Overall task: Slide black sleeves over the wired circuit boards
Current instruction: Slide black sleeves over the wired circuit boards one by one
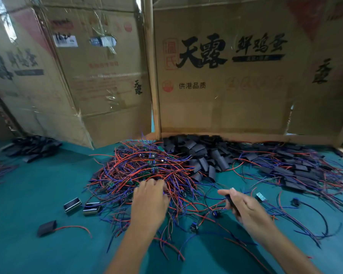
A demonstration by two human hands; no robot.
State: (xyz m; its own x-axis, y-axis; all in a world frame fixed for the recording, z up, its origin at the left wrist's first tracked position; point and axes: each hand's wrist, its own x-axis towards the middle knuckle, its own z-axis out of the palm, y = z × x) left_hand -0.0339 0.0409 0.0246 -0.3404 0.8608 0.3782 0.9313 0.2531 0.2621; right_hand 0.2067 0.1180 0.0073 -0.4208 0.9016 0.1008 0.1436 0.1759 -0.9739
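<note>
Black flat plastic sleeve (231,203) sits pinched in your R hand (248,210), just right of the tangled red-and-blue wired circuit board pile (145,171). Your L hand (150,202) rests on the pile's near edge, fingertips curled into the wires; can't tell what they hold.

This looks like a small hand-assembly workshop. A teal work surface (48,194) fills the lower frame, heaped at centre with a tangle of red and blue wired circuit boards (145,171). Loose black sleeves (202,155) pile up just behind it, with another heap at far left. Flattened, taped cardboard cartons (226,86) printed with Chinese characters wall off the back.
</note>
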